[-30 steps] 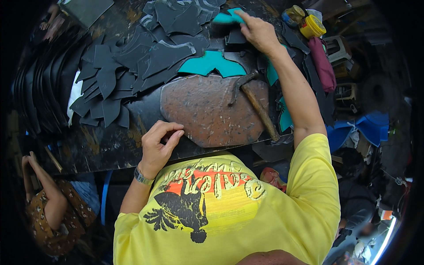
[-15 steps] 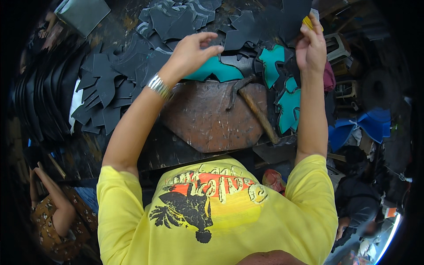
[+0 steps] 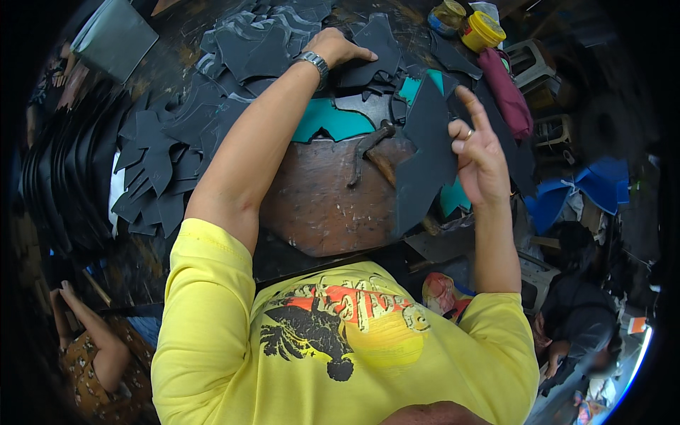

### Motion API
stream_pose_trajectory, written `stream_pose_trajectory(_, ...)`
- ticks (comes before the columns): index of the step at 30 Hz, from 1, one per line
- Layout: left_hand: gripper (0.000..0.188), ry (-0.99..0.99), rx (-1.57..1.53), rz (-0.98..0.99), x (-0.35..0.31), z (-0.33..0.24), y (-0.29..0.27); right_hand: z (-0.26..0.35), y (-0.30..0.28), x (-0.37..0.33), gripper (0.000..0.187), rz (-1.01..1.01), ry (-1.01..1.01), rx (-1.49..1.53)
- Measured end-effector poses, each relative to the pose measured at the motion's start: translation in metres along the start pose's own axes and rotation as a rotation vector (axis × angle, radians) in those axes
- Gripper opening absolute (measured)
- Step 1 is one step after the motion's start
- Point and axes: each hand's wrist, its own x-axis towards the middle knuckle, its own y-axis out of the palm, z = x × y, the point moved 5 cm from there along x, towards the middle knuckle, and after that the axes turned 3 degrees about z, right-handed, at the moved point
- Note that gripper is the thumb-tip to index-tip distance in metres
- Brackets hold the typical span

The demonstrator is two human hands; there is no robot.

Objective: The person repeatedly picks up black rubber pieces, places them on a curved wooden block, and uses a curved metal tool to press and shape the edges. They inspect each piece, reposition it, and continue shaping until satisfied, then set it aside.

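Over one hammer (image 3: 381,165), one right hand (image 3: 482,159) holds one black piece (image 3: 428,163).

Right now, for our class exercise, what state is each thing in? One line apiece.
Right hand: holding the large dark piece
Large dark piece: raised, partly covering the hammer
Left hand: at another dark piece, grip unclear
Hammer: lying on the brown slab
Brown slab: flat, partly covered
Teal piece: lying flat, partly hidden
Wristwatch: worn
Yellow tub: open or shut, unclear
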Motion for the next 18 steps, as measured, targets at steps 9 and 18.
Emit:
stream_pose_trajectory(9,0.092,0.01,-0.239,-0.007,-0.005,-0.007,-0.001,0.047,-0.059,0.061,0.081,-0.346,-0.437,-0.198)
stream_pose_trajectory(18,0.081,0.008,-0.855,0.035,-0.019,0.006,0.001,0.05,-0.064,0.131,0.068,-0.406,-0.953,-0.894)
